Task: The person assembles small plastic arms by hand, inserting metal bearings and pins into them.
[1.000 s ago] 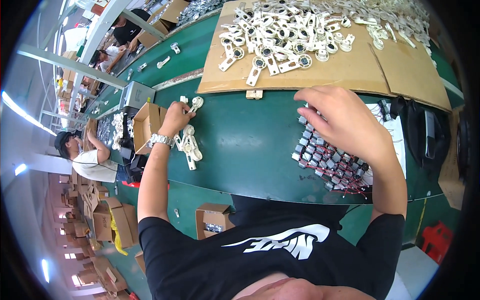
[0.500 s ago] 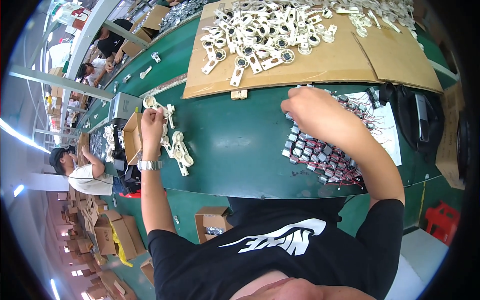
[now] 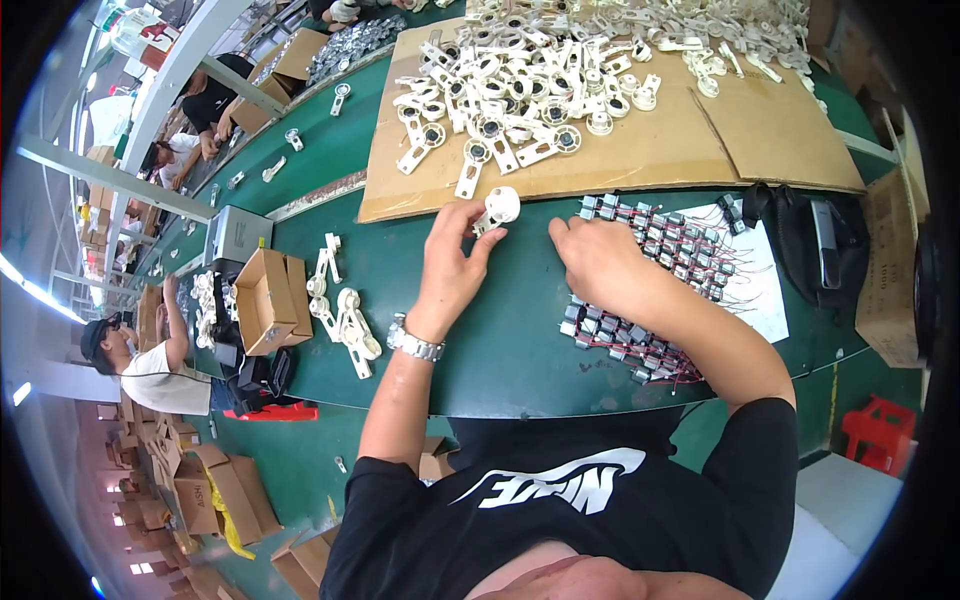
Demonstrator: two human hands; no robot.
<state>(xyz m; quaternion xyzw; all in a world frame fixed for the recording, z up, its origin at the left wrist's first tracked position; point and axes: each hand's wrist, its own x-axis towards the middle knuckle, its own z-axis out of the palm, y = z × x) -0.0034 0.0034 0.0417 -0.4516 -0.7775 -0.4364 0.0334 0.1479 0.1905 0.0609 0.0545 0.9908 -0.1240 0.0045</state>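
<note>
Between the thumb and fingers of my left hand (image 3: 452, 265) is a white plastic housing (image 3: 502, 205), its round end pointing up and away from me. My right hand (image 3: 600, 258) is closed, fingers curled downward, at the left edge of a block of small motors (image 3: 690, 262) with red and black wires. Whatever those fingers hold is hidden beneath them. Several more white housings (image 3: 352, 335) lie on the green table left of my left forearm. Past both hands, a heap of white housings with dark round centres (image 3: 520, 95) covers a cardboard sheet (image 3: 640, 165).
A small open carton (image 3: 290, 305) stands at the table's left, beside a grey metal box (image 3: 240, 235). White paper (image 3: 772, 300) lies under the motors; a black bag (image 3: 800, 240) is to their right. Co-workers sit at a green conveyor (image 3: 310, 150) on the far left.
My left hand has picked up a white housing from the left side and carried it right, to the middle. My right hand has drawn slightly nearer and left, off the motors' far edge.
</note>
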